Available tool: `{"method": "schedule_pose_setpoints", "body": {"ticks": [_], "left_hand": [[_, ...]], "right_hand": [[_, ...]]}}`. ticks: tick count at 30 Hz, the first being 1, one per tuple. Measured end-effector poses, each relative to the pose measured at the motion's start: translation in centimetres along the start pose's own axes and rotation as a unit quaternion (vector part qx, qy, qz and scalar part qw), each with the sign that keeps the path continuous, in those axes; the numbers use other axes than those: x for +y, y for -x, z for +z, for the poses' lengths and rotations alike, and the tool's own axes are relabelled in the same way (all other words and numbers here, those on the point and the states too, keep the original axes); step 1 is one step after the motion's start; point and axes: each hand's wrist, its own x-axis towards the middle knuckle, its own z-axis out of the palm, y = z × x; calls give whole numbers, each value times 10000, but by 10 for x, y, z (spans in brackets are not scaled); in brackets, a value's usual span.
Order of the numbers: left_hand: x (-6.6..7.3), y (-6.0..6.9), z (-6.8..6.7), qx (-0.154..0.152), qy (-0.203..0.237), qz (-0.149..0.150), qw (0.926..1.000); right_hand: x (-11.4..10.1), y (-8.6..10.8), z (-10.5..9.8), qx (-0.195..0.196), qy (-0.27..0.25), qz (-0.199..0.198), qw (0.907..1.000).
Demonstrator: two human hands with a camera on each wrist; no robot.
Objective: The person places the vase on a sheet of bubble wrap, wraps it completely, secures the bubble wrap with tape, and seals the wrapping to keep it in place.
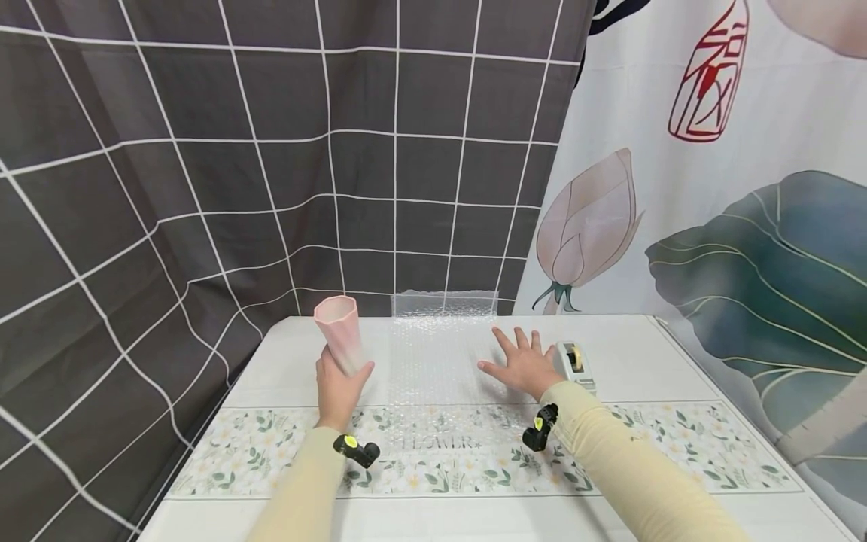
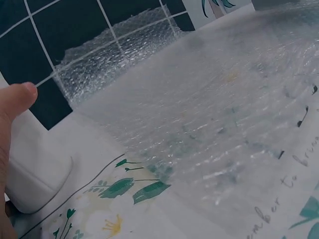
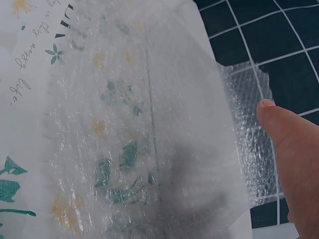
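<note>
Home-style corner, exact rm type unclear, per dk-grey white-grid fabric curtain, white lotus-print fabric curtain, white floral-band tablecloth w/ printed txt.

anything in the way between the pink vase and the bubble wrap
Nothing visible. The pink vase, gripped by the left hand, is just left of the bubble wrap, with only bare table between. The right hand and the tape dispenser are over on the wrap's opposite side.
</note>
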Motion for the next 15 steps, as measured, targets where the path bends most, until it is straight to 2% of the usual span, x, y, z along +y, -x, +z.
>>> {"method": "schedule_pose_setpoints", "body": {"ticks": [3, 15], "left_hand": [[-3, 1, 1, 74, -42, 71, 9999], [0, -2, 0, 81, 123, -52, 9999]], "right_hand": [[0, 0, 1, -11, -48, -5, 10000], [2, -1, 3, -36, -48, -26, 10000]]}}
